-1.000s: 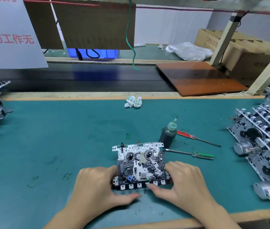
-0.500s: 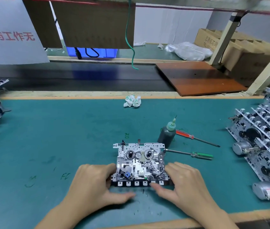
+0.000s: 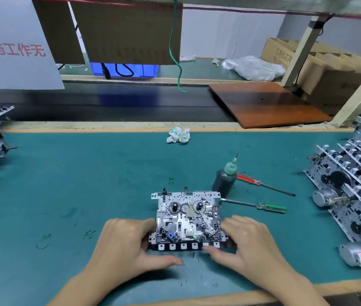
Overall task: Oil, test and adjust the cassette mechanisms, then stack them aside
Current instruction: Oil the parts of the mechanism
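A cassette mechanism [image 3: 188, 219] lies near centre on the tabletop [image 3: 86, 184], an oil bottle [image 3: 224, 182] and two screwdrivers [image 3: 263, 184] just right, stacked mechanisms [image 3: 356, 184] far right.

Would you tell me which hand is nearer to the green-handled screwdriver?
Right. The right hand grips the mechanism's right end, just below the green-handled screwdriver; the left hand holds the far left end.
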### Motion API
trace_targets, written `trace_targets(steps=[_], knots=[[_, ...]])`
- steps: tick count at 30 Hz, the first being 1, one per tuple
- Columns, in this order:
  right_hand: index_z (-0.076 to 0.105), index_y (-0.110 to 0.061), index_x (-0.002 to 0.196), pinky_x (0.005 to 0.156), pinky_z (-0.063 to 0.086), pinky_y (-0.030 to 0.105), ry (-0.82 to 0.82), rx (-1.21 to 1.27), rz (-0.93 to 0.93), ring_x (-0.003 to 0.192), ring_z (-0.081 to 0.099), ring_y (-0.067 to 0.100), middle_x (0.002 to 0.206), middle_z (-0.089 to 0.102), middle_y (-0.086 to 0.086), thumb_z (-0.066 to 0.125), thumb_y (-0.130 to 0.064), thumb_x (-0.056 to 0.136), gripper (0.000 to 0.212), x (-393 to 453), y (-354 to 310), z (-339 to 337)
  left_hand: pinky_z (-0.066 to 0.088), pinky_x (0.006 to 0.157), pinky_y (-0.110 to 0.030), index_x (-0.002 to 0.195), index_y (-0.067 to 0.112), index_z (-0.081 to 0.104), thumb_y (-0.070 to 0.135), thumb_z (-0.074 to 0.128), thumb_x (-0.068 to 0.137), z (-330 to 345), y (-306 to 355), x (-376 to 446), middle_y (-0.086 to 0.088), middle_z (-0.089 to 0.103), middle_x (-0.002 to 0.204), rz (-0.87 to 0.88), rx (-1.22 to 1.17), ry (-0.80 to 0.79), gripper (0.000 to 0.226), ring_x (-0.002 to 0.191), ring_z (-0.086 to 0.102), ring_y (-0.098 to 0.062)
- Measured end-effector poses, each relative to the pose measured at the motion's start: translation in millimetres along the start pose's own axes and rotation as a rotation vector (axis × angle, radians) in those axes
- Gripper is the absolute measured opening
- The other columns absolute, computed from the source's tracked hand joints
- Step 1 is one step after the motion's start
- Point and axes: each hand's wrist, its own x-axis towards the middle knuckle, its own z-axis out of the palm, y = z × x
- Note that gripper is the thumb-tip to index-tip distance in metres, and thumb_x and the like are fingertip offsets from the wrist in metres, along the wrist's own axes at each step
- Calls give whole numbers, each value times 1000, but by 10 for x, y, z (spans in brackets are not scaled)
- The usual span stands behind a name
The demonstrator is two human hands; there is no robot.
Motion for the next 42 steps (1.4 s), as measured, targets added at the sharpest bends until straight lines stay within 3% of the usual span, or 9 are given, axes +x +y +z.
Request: trace_targets(steps=[3,6,17,22,25,27,30,33,42], knots=[[50,-19,57,59,40,32,-164,450,167,55,47,12,57,51,1,39,-66,77,52,46,10,-124,23,45,-21,53,18,44,69,48,69,-29,61,24,-3,34,43,-135,-297,77,53,42,22,-8],[59,-25,48,56,37,18,-112,802,321,48,49,6,51,58,3,33,-67,79,58,118,-35,-197,16,48,-29,50,17,28,70,42,74,-71,165,106,1,19,45,-291,-518,202,60,47,18,-11],[56,-17,38,55,39,17,-225,913,472,40,47,11,36,49,-1,38,-73,79,71,418,-64,-266,16,57,-32,53,13,16,79,49,71,-128,102,406,-5,17,52,-591,-503,101,76,51,17,-16],[56,-17,43,60,42,22,-278,591,454,44,51,8,39,52,-1,23,-81,80,81,447,-9,-354,24,49,-29,49,13,28,76,27,76,-184,94,481,0,21,41,-537,-125,73,69,44,25,-19],[56,-27,64,57,37,24,-170,209,400,56,52,6,56,58,-8,19,-89,62,72,447,58,-390,30,51,-26,55,29,47,81,18,70,-267,101,543,11,47,46,-421,79,195,62,54,48,-8],[54,-38,82,59,39,22,-117,334,330,61,53,5,75,58,-12,49,-83,60,51,455,85,-360,40,68,-26,80,42,59,82,31,75,-303,74,598,23,61,80,-273,-134,181,50,83,54,1],[63,-36,93,63,44,25,-52,760,272,66,53,20,90,58,-9,83,-34,67,33,477,48,-229,35,92,-12,97,48,66,63,53,77,-271,94,679,28,61,107,-31,-519,32,28,112,50,4],[68,-33,88,66,45,38,17,895,290,74,50,34,87,57,-8,84,-15,67,31,474,14,-167,34,94,-11,95,48,71,45,63,79,-155,154,722,29,60,112,38,-569,-64,18,115,49,2],[69,-33,86,70,47,43,21,926,303,80,55,34,89,59,-5,83,-13,68,30,487,-29,-196,32,97,-9,101,45,67,38,64,84,-85,141,740,28,65,108,49,-661,-124,18,119,45,6]])
